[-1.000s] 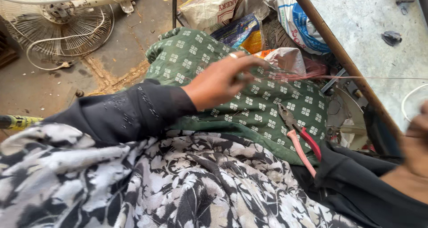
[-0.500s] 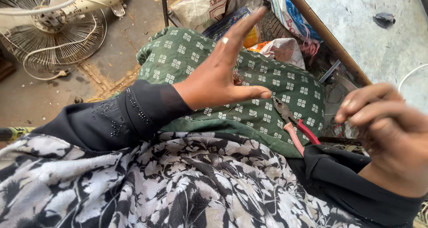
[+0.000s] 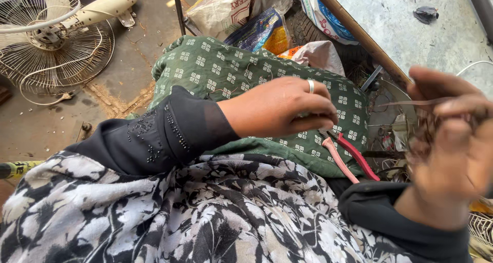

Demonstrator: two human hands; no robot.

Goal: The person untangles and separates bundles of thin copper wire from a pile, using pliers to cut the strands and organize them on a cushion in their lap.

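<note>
Left hand (image 3: 280,109) rests curled, palm down, on the green patterned cloth (image 3: 215,73), fingertips pinched; on what, I cannot tell. Red-handled pliers (image 3: 349,157) lie just right of those fingertips at the cloth's right edge, handles running toward the person. Right hand (image 3: 452,139), blurred, grips thin wire strands (image 3: 421,102), farther from the pliers.

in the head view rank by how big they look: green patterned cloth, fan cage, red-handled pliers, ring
1. green patterned cloth
2. fan cage, partly cut off by the frame edge and farther away, so this is less sure
3. red-handled pliers
4. ring
</note>
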